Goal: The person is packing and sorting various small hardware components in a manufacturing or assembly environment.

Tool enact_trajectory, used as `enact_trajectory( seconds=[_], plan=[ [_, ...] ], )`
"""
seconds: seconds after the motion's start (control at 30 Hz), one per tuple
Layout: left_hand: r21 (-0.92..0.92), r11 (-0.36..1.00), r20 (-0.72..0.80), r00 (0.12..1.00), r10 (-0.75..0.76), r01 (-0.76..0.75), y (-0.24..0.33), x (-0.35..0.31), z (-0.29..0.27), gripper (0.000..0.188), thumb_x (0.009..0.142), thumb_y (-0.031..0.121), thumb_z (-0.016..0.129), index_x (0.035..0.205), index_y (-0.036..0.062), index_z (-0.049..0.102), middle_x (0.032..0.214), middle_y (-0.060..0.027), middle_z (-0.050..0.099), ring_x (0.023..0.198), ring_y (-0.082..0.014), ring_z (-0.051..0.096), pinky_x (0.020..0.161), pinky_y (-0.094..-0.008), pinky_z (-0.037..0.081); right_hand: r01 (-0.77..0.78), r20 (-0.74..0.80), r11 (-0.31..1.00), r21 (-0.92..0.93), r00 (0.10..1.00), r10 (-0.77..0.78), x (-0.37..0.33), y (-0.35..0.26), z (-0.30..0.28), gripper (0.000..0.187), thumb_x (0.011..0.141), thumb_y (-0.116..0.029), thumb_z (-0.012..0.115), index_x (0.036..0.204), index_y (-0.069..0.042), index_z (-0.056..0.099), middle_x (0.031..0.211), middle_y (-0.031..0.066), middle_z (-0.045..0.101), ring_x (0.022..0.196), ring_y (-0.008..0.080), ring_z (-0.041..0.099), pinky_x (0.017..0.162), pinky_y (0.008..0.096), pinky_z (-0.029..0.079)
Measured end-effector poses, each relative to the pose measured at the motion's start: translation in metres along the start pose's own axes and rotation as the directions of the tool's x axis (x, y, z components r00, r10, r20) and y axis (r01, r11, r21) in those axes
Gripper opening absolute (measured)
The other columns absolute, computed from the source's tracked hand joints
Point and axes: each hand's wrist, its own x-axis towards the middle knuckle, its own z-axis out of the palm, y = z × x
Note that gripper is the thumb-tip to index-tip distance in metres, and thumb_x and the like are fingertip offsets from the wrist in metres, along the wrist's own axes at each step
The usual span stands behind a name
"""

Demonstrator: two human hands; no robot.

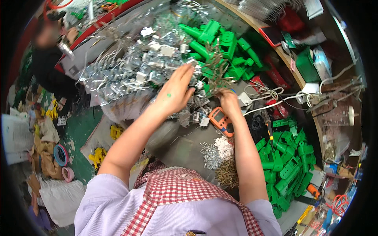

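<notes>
My left hand [175, 93] lies with fingers stretched and thumb apart over a large heap of small silvery parts with white blocks and wires [134, 80]. Its fingertips touch the near right side of that heap. Further right, my right hand [229, 103] is closed, its fingers curled at the lower end of a tangle of thin brownish metal strips [216, 69]. What sits in its fingers is too blurred to name. Just below that hand is an orange multimeter [221, 121]. Green plastic housings [228, 45] are piled beyond the strips.
Near me on the table lie small screws [211, 156], white pieces [223, 147] and brass-coloured pins [227, 174]. More green housings [287, 165] are heaped at right, beside a screwdriver [269, 129]. White cables [271, 94] cross from a cluttered shelf. Another person [51, 67] is at far left.
</notes>
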Motion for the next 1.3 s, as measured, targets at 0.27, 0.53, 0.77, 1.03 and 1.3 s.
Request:
enact_trajectory(
  seconds=[0.27,0.53,0.77,1.03,1.3],
  plan=[
    [-0.129,0.865,0.308,0.848,-0.431,0.486,0.013,-0.193,-0.007,0.021,0.075,0.011,0.057,0.095,0.0030,0.055,0.092,-0.0134,0.055,0.087,-0.0302,0.053,0.074,-0.0336,0.043,-0.271,0.094,0.844,-0.464,0.932,0.351,0.013,0.013,0.004,0.058,0.058,-0.029,0.070,0.106,-0.006,0.049,0.100,0.0132,0.053,0.100,0.0285,0.047,0.092,0.0400,0.032],
    [0.220,0.833,0.413,0.725,-0.551,0.508,0.020,-0.206,0.081,0.027,0.075,0.022,0.057,0.092,0.0016,0.051,0.093,-0.0146,0.052,0.088,-0.0289,0.052,0.073,-0.0375,0.043,-0.274,-0.019,0.962,-0.011,0.962,0.274,0.002,-0.006,-0.001,0.046,0.064,-0.028,0.067,0.095,0.001,0.049,0.089,0.0223,0.056,0.089,0.0366,0.052,0.075,0.0404,0.042],
    [0.300,0.921,0.192,0.931,-0.312,0.247,0.013,-0.213,0.098,0.015,0.072,0.018,0.055,0.076,0.0041,0.053,0.077,-0.0111,0.055,0.079,-0.0280,0.054,0.070,-0.0366,0.043,0.000,0.113,0.933,-0.359,0.993,0.043,-0.022,0.016,0.013,0.024,0.071,-0.004,0.047,0.092,-0.007,0.057,0.106,0.0197,0.049,0.097,0.0348,0.048,0.078,0.0391,0.042],
    [0.329,0.943,0.490,0.844,-0.217,0.052,0.004,-0.241,0.015,0.013,0.066,0.010,0.050,0.076,0.0037,0.053,0.079,-0.0118,0.053,0.081,-0.0278,0.053,0.070,-0.0364,0.042,0.069,0.144,0.870,-0.488,0.990,0.002,-0.019,0.011,0.011,0.025,0.076,-0.014,0.045,0.096,-0.018,0.060,0.101,0.0083,0.051,0.101,0.0246,0.042,0.079,0.0429,0.033],
    [0.393,0.918,0.543,0.792,-0.280,0.055,0.009,-0.271,-0.038,0.015,0.066,0.011,0.053,0.080,0.0061,0.053,0.077,-0.0089,0.052,0.078,-0.0251,0.051,0.066,-0.0347,0.040,-0.150,0.308,0.920,-0.362,0.912,0.270,0.001,-0.012,0.012,0.029,0.075,-0.010,0.045,0.099,-0.017,0.060,0.109,0.0093,0.050,0.107,0.0285,0.042,0.084,0.0523,0.032]
  ],
)
